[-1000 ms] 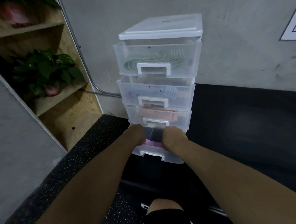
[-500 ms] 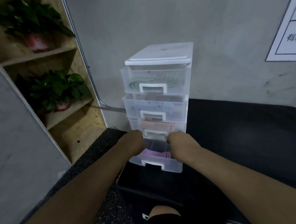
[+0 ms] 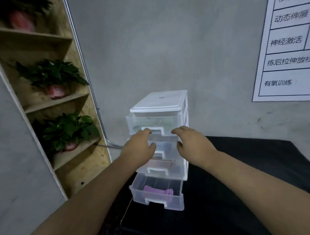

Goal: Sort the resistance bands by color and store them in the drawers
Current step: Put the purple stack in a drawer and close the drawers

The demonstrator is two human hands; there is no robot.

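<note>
**Sorting looks nearly done, bottom drawer open**

Bands are in all four drawers, one colour each, as far as I can see: green bands [image 3: 159,122] in the top drawer [image 3: 131,123], a pale band [image 3: 160,145] in the second, a salmon band [image 3: 162,164] in the third. The purple band [image 3: 157,191] lies in the bottom drawer [image 3: 174,200], which is pulled out. My left hand [image 3: 139,148] and right hand [image 3: 192,145] are apart and empty, fingers loosely curled, in front of the upper two drawers (left fingertips by the top handle, contact unclear). No loose bands in view. Probably left: close the bottom drawer.

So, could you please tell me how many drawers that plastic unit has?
4, stacked vertically: the top drawer, the second drawer beneath it, the third drawer lower, and the bottom drawer, pulled out. None appears hidden.
</note>
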